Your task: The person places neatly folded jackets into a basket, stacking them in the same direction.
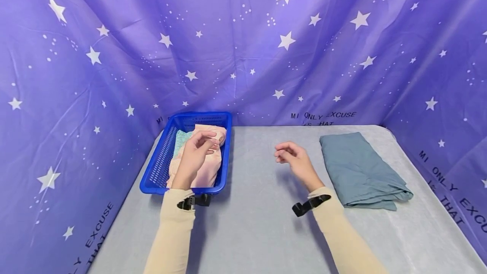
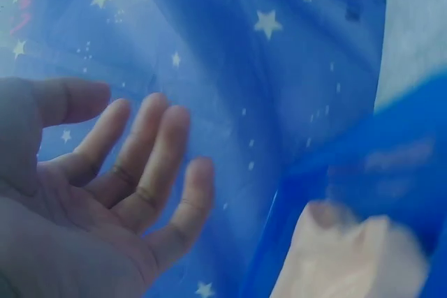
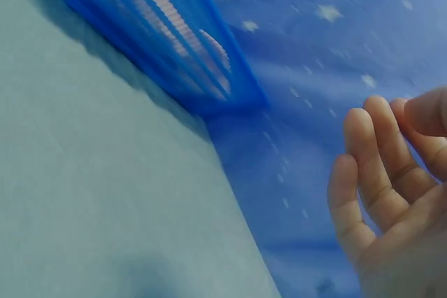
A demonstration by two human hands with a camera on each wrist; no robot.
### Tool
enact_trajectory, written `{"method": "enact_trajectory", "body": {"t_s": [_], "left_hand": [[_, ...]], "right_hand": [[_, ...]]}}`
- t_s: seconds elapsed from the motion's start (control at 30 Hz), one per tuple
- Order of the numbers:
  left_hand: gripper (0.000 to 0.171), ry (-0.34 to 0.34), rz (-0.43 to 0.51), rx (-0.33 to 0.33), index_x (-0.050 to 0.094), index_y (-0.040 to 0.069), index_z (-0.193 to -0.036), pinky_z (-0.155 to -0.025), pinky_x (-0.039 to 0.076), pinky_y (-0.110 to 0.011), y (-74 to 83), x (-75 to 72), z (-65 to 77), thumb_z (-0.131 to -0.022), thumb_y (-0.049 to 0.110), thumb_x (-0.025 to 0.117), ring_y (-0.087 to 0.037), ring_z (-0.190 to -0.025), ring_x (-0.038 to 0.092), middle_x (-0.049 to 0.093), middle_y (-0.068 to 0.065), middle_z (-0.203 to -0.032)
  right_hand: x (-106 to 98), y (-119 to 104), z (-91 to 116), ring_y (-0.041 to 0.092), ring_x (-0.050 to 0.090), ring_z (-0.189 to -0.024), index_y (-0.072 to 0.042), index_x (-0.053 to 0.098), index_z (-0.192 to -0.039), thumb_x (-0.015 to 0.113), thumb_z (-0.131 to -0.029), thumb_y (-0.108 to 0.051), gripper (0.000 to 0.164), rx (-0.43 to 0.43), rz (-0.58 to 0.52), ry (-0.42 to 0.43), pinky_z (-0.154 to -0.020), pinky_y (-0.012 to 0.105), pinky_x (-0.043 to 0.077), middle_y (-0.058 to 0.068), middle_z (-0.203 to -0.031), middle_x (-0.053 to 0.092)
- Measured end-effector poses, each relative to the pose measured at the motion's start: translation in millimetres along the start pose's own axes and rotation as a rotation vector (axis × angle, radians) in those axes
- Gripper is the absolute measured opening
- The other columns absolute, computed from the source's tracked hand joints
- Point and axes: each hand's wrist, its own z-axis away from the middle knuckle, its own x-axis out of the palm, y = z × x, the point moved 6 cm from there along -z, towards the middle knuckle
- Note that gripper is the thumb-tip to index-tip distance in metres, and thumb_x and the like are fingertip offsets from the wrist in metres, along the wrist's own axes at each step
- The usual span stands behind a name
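My left hand (image 1: 195, 153) hovers over the blue plastic basket (image 1: 229, 151), its fingers loosely bent and holding nothing. Inside the basket lie a pale pink folded cloth (image 1: 210, 170) and a mint green cloth (image 1: 181, 139), both partly covered by that hand. Over the middle of the table my right hand (image 1: 296, 160) hangs with relaxed, slightly curved fingers and nothing in them. To its right a grey-blue folded cloth (image 1: 357, 168) lies flat on the table. In the left wrist view, spread fingers (image 2: 167, 165) show beside the basket.
The table (image 1: 258, 231) has a light grey cover. A purple curtain (image 1: 243, 45) with white stars surrounds it at the back and both sides. The basket stands near the back left edge, and each wrist wears a black strap (image 1: 312, 204).
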Motion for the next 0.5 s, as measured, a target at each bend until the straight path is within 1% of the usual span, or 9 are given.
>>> {"method": "enact_trajectory", "body": {"t_s": [0.07, 0.17, 0.23, 0.3, 0.33, 0.37, 0.5], "left_hand": [[0.024, 0.025, 0.108, 0.016, 0.060, -0.010, -0.122, -0.076, 0.060, -0.026, -0.4, 10.6, 3.6, -0.101, 0.001, 0.056, -0.016, -0.083, 0.072, 0.072, -0.010, -0.096], [0.016, 0.077, 0.242, 0.033, 0.062, -0.006, -0.113, -0.074, 0.060, -0.027, -2.9, 27.1, 11.3, -0.099, -0.002, 0.056, -0.015, -0.077, 0.070, 0.071, -0.002, -0.088], [0.011, 0.104, 0.310, 0.035, 0.064, -0.001, -0.107, -0.073, 0.060, -0.027, -6.8, 39.7, 16.9, -0.098, -0.003, 0.057, -0.015, -0.076, 0.069, 0.070, -0.001, -0.084], [0.010, 0.115, 0.356, 0.028, 0.064, 0.001, -0.103, -0.072, 0.060, -0.027, -12.5, 54.0, 21.6, -0.098, -0.003, 0.057, -0.014, -0.073, 0.067, 0.069, -0.001, -0.082], [0.010, 0.115, 0.374, 0.023, 0.064, 0.003, -0.102, -0.072, 0.060, -0.027, -15.7, 61.8, 23.7, -0.097, -0.004, 0.057, -0.014, -0.073, 0.066, 0.068, -0.001, -0.082], [0.009, 0.114, 0.383, 0.013, 0.064, 0.001, -0.102, -0.073, 0.059, -0.028, -18.7, 69.7, 25.7, -0.097, -0.003, 0.058, -0.014, -0.073, 0.066, 0.068, -0.001, -0.082], [0.008, 0.104, 0.429, -0.047, 0.064, 0.000, -0.100, -0.071, 0.059, -0.028, -35.3, 103.2, 30.2, -0.095, -0.004, 0.059, -0.014, -0.072, 0.065, 0.066, -0.003, -0.080]], "right_hand": [[-20, 2, 6, 0.008, 0.068, -0.076, 0.015, 0.060, -0.117, 0.055, -0.103, -0.003, 0.023, 0.012, -0.080, 0.067, -0.075, 0.022, 0.059, -0.001, -0.087, 0.071], [-47, 9, 18, 0.008, 0.067, -0.073, 0.004, 0.065, -0.107, 0.052, -0.103, 0.000, 0.014, 0.072, -0.259, 0.184, -0.073, 0.021, 0.058, -0.004, -0.082, 0.069], [-63, 15, 26, 0.008, 0.065, -0.071, -0.005, 0.067, -0.100, 0.050, -0.104, 0.000, 0.018, 0.122, -0.397, 0.271, -0.071, 0.021, 0.057, -0.003, -0.079, 0.068], [-78, 21, 33, 0.009, 0.063, -0.069, -0.011, 0.067, -0.094, 0.048, -0.105, -0.002, 0.024, 0.168, -0.526, 0.353, -0.069, 0.021, 0.055, -0.002, -0.077, 0.067], [-84, 22, 37, 0.009, 0.062, -0.068, -0.012, 0.067, -0.093, 0.047, -0.106, -0.002, 0.026, 0.183, -0.576, 0.388, -0.068, 0.021, 0.054, -0.002, -0.076, 0.066], [-91, 23, 40, 0.010, 0.060, -0.067, -0.011, 0.066, -0.092, 0.046, -0.106, -0.003, 0.026, 0.194, -0.617, 0.419, -0.068, 0.021, 0.053, -0.001, -0.075, 0.065], [-115, 24, 50, 0.012, 0.059, -0.065, -0.008, 0.066, -0.093, 0.046, -0.106, -0.002, 0.024, 0.193, -0.719, 0.493, -0.065, 0.022, 0.053, 0.001, -0.074, 0.064]]}}
